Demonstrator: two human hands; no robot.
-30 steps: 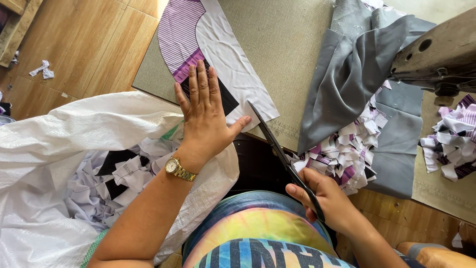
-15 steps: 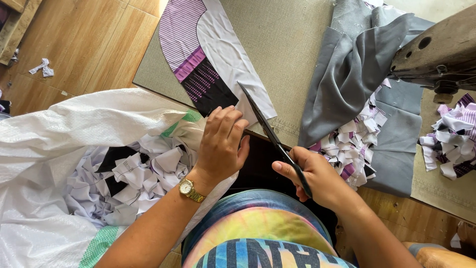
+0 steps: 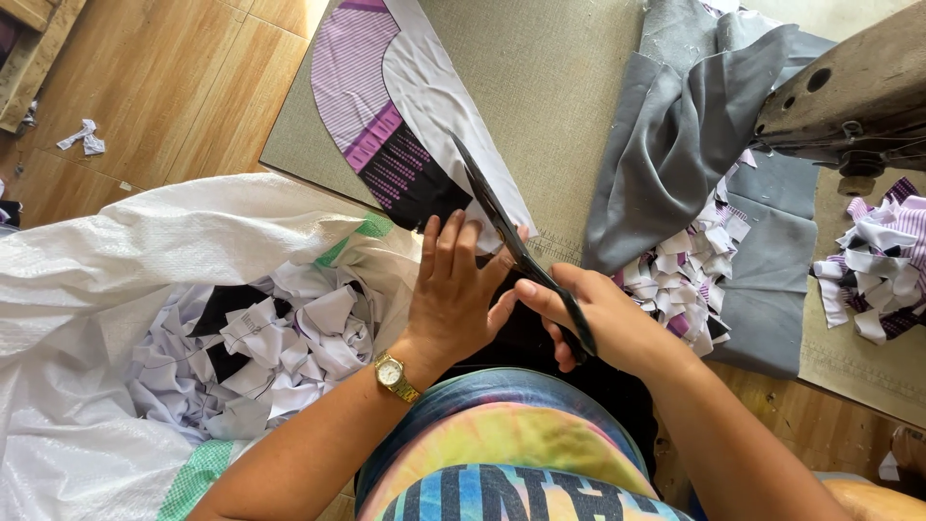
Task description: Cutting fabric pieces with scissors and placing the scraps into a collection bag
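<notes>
My right hand (image 3: 603, 318) grips the handles of large black scissors (image 3: 502, 222), whose blades point up and left over a curved fabric piece (image 3: 405, 116) of white, purple-striped and black cloth. That piece lies on the beige table top (image 3: 550, 87), near its front edge. My left hand (image 3: 455, 289), with a gold watch at the wrist, has its fingers curled on the near edge of the fabric right beside the blades.
A big white woven sack (image 3: 125, 289) full of cloth scraps sits at my left. Grey cloth (image 3: 675, 145) and a heap of small striped cuttings (image 3: 680, 275) lie at the right, below a sewing machine (image 3: 849, 96). More cuttings (image 3: 883, 260) are at far right. Wooden floor at left.
My left hand has gone from flat on the fabric to curled at its near edge. The scissors and right hand have moved up and left along the cloth.
</notes>
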